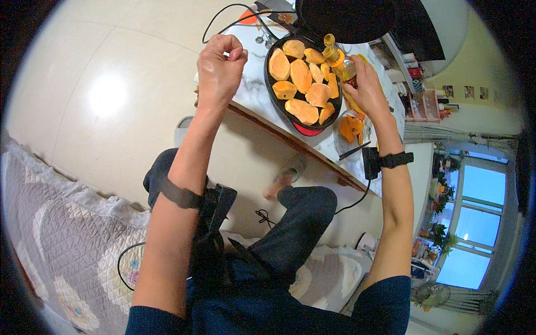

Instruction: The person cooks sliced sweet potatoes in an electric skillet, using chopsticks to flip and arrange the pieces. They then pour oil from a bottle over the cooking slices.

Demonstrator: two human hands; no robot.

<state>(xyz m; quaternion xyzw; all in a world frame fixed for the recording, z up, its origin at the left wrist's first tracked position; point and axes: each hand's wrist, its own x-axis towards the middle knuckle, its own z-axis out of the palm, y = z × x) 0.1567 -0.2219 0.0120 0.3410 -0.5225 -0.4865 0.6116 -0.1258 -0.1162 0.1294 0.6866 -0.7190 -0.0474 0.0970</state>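
My right hand (365,86) is wrapped round a clear bottle (347,69) with a yellow flip cap, open and tilted over the right edge of a black electric griddle (273,96). The bottle looks like cooking oil; no stream can be made out. Orange sweet potato slices (301,76) lie in one layer across the griddle. Left of the griddle and apart from it, my left hand (220,70) is raised with its fingers curled closed; nothing shows in it.
The griddle's black lid (346,19) stands open behind it, and its red handle (308,130) points toward me. A clear bowl (339,139) with orange pieces sits right of the griddle, by a dark-handled utensil (354,149). A black cable (223,11) loops at the marble-patterned table's (251,92) far left.
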